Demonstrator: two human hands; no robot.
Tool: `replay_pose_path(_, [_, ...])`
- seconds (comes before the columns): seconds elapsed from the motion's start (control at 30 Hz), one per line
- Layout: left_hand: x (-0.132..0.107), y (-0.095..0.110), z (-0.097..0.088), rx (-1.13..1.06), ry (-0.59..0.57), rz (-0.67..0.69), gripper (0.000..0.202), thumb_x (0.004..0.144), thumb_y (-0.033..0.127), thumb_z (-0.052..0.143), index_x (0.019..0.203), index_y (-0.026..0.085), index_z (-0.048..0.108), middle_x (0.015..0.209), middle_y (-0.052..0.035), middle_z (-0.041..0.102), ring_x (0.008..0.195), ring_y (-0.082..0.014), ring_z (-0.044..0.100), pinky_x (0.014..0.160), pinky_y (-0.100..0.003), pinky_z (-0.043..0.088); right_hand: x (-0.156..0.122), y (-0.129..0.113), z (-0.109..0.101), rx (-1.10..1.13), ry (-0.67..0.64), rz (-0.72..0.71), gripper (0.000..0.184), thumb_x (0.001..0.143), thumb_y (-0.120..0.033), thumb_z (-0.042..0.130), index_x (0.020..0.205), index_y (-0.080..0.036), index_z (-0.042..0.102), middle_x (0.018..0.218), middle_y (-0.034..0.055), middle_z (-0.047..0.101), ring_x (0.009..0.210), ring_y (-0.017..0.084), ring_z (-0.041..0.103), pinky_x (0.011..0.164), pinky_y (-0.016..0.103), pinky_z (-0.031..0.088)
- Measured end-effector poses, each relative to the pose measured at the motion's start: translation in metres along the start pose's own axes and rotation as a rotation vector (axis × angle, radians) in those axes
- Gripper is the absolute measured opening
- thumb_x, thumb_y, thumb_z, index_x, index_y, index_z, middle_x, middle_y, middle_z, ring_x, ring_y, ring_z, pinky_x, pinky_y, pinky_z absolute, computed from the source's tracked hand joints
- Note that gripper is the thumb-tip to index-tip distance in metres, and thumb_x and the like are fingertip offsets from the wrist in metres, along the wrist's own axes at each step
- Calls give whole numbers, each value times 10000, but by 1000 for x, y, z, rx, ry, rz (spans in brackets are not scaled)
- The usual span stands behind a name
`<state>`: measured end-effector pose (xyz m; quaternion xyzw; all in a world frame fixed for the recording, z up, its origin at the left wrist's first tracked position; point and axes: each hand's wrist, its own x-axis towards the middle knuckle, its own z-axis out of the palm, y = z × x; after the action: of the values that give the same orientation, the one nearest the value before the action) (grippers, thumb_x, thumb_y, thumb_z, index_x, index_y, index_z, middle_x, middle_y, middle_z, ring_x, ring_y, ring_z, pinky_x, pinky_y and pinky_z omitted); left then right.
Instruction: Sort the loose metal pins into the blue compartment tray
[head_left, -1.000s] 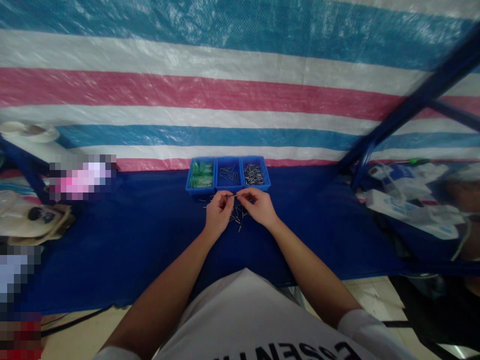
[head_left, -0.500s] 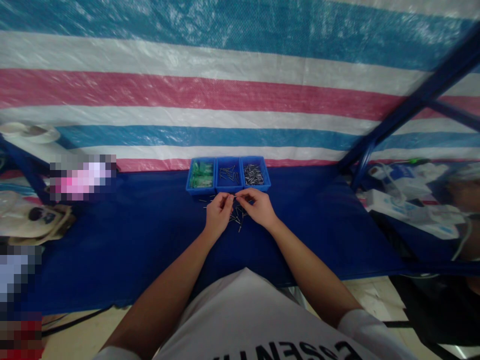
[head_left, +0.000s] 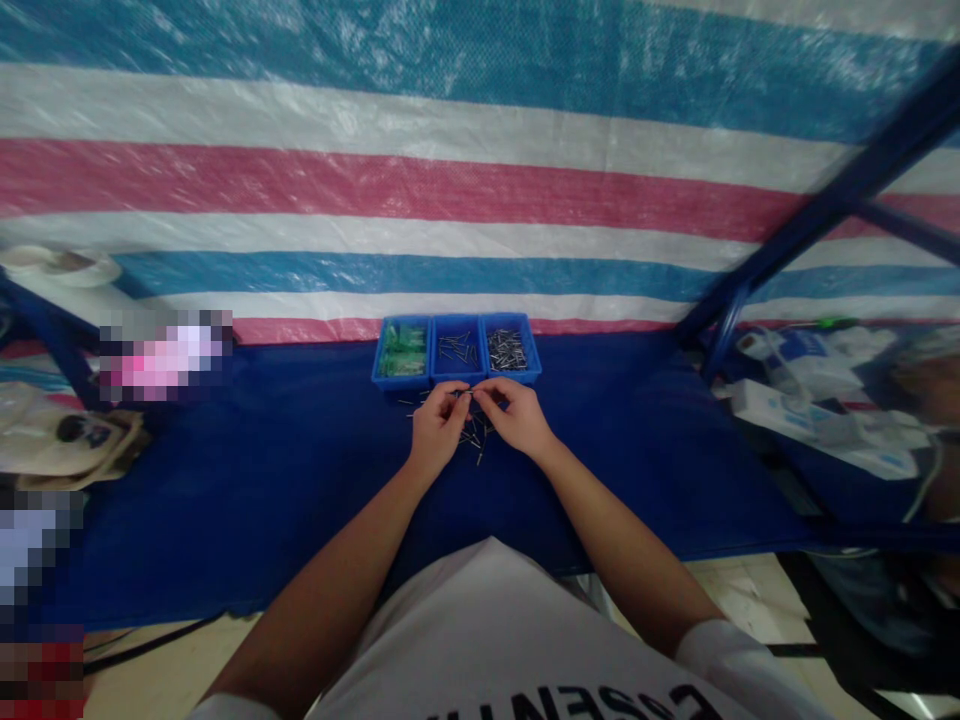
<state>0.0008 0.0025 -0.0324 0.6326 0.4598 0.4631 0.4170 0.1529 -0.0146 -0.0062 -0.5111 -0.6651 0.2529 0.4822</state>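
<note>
My left hand [head_left: 437, 418] and my right hand [head_left: 517, 411] meet fingertip to fingertip over the table, just in front of the blue bins. Both are closed in a pinch on a thin metal pin [head_left: 471, 393], mostly covered by the fingers; its exact kind is too small to make out. Beneath the hands lie several loose metal pins [head_left: 475, 436], partly hidden. The right bin [head_left: 536, 372] holds a heap of short metal pins. A few longer, darker pins lie in the middle bin [head_left: 457, 378]. In the left bin [head_left: 379, 374] are green-tinted packets.
A blue cover lies over the table [head_left: 255, 480], with a striped tarpaulin [head_left: 480, 180] behind it. White boxes and cables [head_left: 817, 415] stand at the right, by a blue metal post [head_left: 724, 335]. A bag [head_left: 82, 440] sits at the left. Part of another person shows at the right edge.
The left fingers have shifted slightly at the pinch, their tips a little higher. Both hands otherwise stay in place. The person at the right edge has moved.
</note>
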Motion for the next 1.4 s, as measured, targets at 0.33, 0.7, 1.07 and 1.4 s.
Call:
replay_pose_path(0.33, [0,3,-1,65,9,5,244,879,420,541,943,201,629,566,49,547,500,-100,511,523,-224,380,-1,3,2,35,4,20,162,856,-305,611,951,-193,679,829,40,696,696,144,633,652,268,523])
replay_pose_path(0.7, [-1,3,-1,21,3,-21,281,880,451,530,861,188,626,561,38,563,507,-106,530,530,-227,398,0,-2,0,50,-39,58,173,876,-341,582,889,-190,666,792,34,676,703,147,618,651,263,503])
replay_pose_path(1.07, [1,0,0,12,-5,4,244,855,420,569,948,206,640,564,46,562,499,-101,522,521,-220,389,0,0,-1,21,-51,62,238,904,-372,542,810,-182,651,720,13,646,645,133,582,600,240,459])
replay_pose_path(1.4, [-1,5,-2,29,-18,0,293,900,436,496,812,185,619,545,38,556,497,-101,514,527,-224,389,-1,4,3,98,-56,46,150,848,-328,628,913,-201,675,842,35,695,725,150,638,670,267,508])
